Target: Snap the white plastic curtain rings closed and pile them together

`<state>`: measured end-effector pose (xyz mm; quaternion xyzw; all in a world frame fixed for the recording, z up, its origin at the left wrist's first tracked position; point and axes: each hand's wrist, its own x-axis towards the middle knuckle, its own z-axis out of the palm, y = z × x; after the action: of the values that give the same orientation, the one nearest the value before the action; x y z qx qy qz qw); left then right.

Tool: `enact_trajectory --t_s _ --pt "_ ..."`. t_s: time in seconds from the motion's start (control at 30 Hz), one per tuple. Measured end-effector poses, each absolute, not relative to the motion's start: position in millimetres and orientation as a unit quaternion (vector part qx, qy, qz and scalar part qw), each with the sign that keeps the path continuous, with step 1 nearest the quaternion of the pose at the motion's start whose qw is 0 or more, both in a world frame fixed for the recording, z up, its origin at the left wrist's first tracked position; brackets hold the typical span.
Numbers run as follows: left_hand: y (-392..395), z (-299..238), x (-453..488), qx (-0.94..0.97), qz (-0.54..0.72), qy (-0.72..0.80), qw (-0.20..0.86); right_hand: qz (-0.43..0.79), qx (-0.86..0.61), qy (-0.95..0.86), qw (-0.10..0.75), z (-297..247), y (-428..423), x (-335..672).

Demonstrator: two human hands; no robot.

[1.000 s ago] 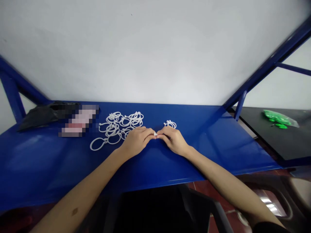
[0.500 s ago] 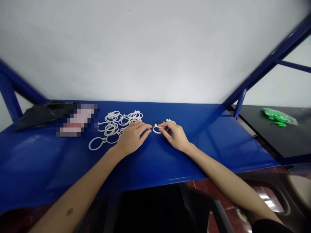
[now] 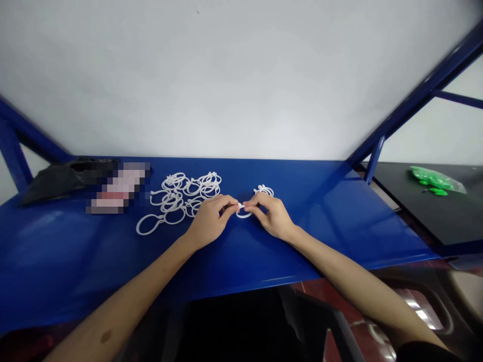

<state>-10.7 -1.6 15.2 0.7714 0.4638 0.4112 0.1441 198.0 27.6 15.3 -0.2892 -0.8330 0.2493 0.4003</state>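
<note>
Between my two hands is a white plastic curtain ring (image 3: 243,216), low over the blue table, its loop hanging towards me. The thumb and fingers of my left hand (image 3: 210,220) pinch its top from the left. From the other side, my right hand (image 3: 275,217) pinches the same ring, fingertips nearly meeting the left ones. The fingers partly cover the ring's knobbed end. Just behind my right hand lies a small group of similar white rings (image 3: 264,190). A looser pile of white rings (image 3: 172,195) spreads to the left, partly behind my left hand.
A black plastic bag (image 3: 56,181) and a blurred-out pinkish item (image 3: 124,186) lie on the left of the blue table (image 3: 332,211). Blue frame bars rise at both sides before a pale wall. On a black table at right sits a bag of green pieces (image 3: 433,178).
My left hand has closed its fingers on the ring that my right hand held. The ring has come slightly nearer to me, and the small group behind my right hand shows more.
</note>
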Motion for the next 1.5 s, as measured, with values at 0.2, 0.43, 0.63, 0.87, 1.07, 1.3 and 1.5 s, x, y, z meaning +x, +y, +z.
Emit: enact_trajectory --t_s 0.2,0.43,0.63,0.87,1.07,1.3,1.5 --pt "-2 16 -10 0.774 0.410 0.443 0.191 0.289 -0.294 -0.830 0.375 19 26 201" --pt "-6 27 -14 0.815 0.393 0.395 0.156 0.406 -0.334 -0.776 0.349 23 27 199" --pt "-8 26 -16 0.854 0.359 0.359 0.110 0.481 -0.320 -0.757 0.306 16 32 200" --pt "-3 24 -21 0.853 0.356 0.376 0.069 0.391 -0.354 -0.781 0.336 24 34 201" --pt "9 20 -38 0.792 0.238 0.555 -0.090 0.146 -0.464 -0.775 0.404 18 62 220" --pt "12 14 -41 0.785 0.144 0.591 -0.113 0.099 -0.545 -0.748 0.366 7 91 234" --pt "13 14 -45 0.785 0.148 0.596 -0.081 0.102 -0.536 -0.765 0.343 3 93 232"
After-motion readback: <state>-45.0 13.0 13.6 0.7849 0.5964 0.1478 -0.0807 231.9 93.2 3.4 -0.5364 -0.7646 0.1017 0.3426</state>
